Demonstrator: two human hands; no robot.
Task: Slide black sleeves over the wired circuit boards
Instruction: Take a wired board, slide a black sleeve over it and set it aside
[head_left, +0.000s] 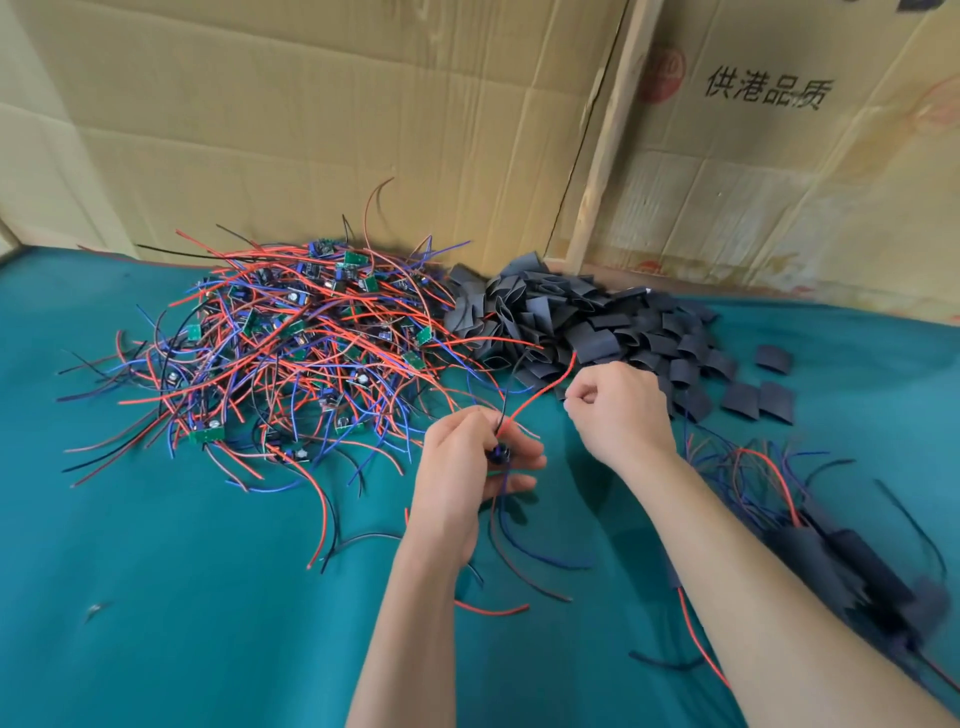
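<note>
here, the left hand (470, 457) pinches a wired circuit board (497, 453) over the teal cloth (208, 597) while the right hand (618, 410), curled at the black sleeve pile (597, 322), holds nothing discernible; best gather the red wire (540, 392) with its neighbours before threading.

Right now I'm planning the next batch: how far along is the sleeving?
Early. A few sleeved boards lie at the right. The left hand holds one wired board; the right hand is curled at the sleeve pile. The big tangle of unsleeved boards remains.
</note>
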